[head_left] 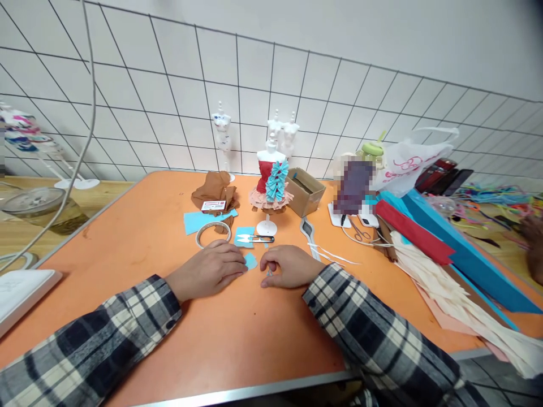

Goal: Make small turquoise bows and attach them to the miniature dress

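My left hand (212, 268) lies palm down on the orange table, fingers stretched out, its fingertips at the edge of a small light-blue piece of paper (251, 261). Facing it, my right hand (291, 265) has curled fingers, with thumb and index finger close around a tiny light-blue scrap (269, 273). Just beyond both hands, thread snips (257, 239) rest across a light-blue square (244, 230). Behind them stands a small white dress form (271, 146) wearing a red bodice, blue ruffles and a pink and brown skirt.
A tape roll (213, 234), brown crumpled paper (214, 189) and a blue sheet (197, 222) lie left of the dress form. To its right are a cardboard box (305, 193), tweezers (307, 228), scissors (360, 230) and colored paper strips (424, 271). A white device (27, 291) sits far left.
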Available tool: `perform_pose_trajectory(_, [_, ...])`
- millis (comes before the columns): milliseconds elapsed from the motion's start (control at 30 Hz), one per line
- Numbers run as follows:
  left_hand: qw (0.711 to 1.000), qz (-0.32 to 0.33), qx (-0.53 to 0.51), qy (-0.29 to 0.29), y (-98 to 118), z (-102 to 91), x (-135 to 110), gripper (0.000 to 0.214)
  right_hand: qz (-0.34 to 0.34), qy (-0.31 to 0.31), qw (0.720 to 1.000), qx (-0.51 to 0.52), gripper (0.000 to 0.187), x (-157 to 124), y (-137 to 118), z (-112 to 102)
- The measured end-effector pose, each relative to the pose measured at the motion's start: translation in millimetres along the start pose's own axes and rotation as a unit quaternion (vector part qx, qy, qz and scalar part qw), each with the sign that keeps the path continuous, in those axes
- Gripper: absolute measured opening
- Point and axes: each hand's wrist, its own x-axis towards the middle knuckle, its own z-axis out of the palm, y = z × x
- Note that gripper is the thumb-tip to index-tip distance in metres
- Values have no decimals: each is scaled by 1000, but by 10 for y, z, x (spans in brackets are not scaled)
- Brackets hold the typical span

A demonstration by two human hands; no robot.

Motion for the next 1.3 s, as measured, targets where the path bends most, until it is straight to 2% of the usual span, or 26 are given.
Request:
perform_pose_trajectory(100, [1000,11,-22,-5,-12,-9,-8,21,-3,-29,1000,-1,9,-27,40,7])
perform_pose_trajectory(167, [999,16,-51,-4,9,-5,4,21,-2,-8,1000,8,13,2,85,33])
perform_pose_trajectory(300, [993,40,-108,-3,86,10,41,18,52,169,984,0,15,115,178,119])
perform_pose_trajectory(400, [991,51,-126,-2,128,20,60,21,89,235,967,-35,23,177,227,157])
perform_pose_trajectory(600, [994,51,-92,10,97,21,58,24,91,284,953,-48,29,83,293,97])
perform_pose_trajectory(700, [995,40,-93,5,83,11,58,27,111,255,960,-35,28,44,306,93])
perform_pose_trajectory(800, [994,30,-109,3,87,7,64,28,100,235,967,-11,31,52,287,95])
perform_pose_trajectory(967, [993,27,-116,6,92,20,55,25,41,327,944,-21,27,9,191,16])
perform_pose_trajectory(1033, [994,13,-113,9,83,26,45,23,24,302,953,-21,22,-41,123,-1])
perform_pose_trajectory(1167, [993,-22,-119,6,46,39,22,20,-78,146,985,-47,16,-124,-63,71])
perform_pose_trajectory(1300, [992,-60,-114,-4,28,51,25,16,-112,63,979,-157,21,-153,-208,175])
